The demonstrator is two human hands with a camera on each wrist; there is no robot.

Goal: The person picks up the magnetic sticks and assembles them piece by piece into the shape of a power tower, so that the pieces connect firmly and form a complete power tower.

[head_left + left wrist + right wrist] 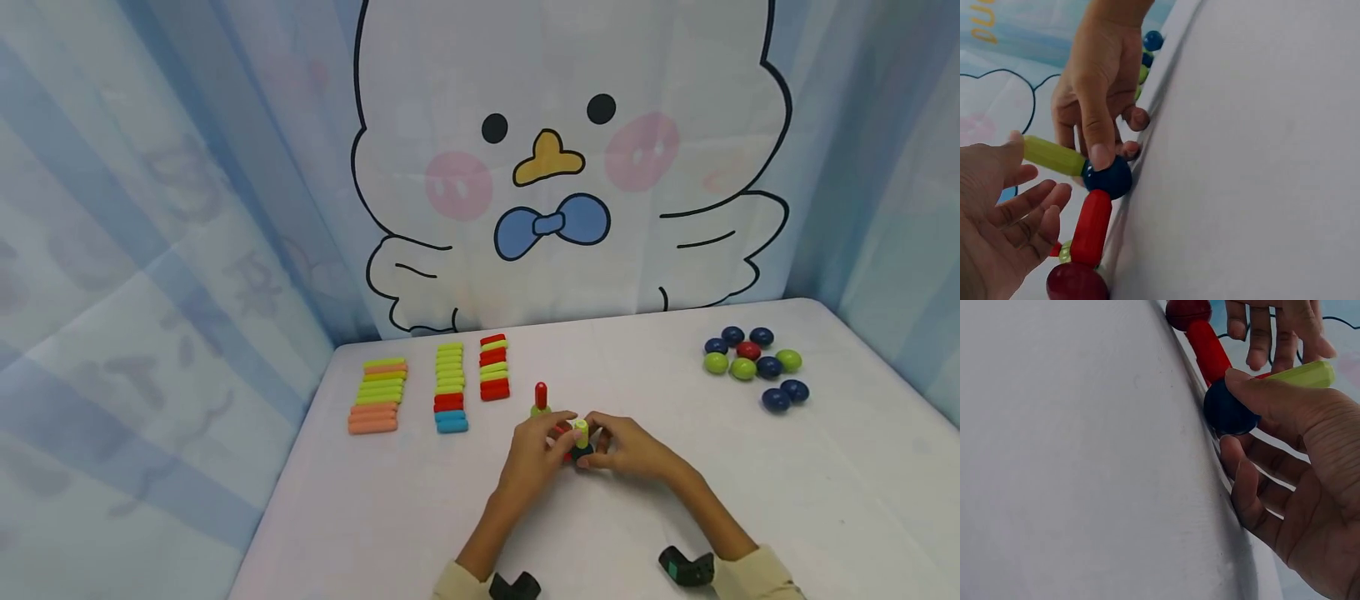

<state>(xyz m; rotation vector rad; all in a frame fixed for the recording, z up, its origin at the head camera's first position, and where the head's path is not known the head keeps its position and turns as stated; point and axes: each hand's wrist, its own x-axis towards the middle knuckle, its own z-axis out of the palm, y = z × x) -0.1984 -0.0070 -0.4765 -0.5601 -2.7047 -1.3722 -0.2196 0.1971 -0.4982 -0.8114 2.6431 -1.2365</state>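
A dark blue ball (1110, 178) sits at the corner of a small rod-and-ball build on the table. My right hand (626, 447) holds this ball, thumb on its side and fingers curled around it. A yellow-green rod (1054, 155) stands up from the ball. My left hand (531, 458) is beside that rod, thumb tip at its free end and the other fingers loosely spread. A red rod (1091, 228) joins the blue ball to a dark red ball (1077, 282). Behind the hands, another red rod (541, 395) rises from a green ball (536, 411).
Rows of loose rods lie at the left: orange and yellow-green rods (378, 396), yellow-green, red and blue rods (450, 387), and red and yellow-green rods (494, 367). Several loose balls (768, 367) in blue, green and red lie at the back right. A printed curtain (555, 275) hangs behind the table.
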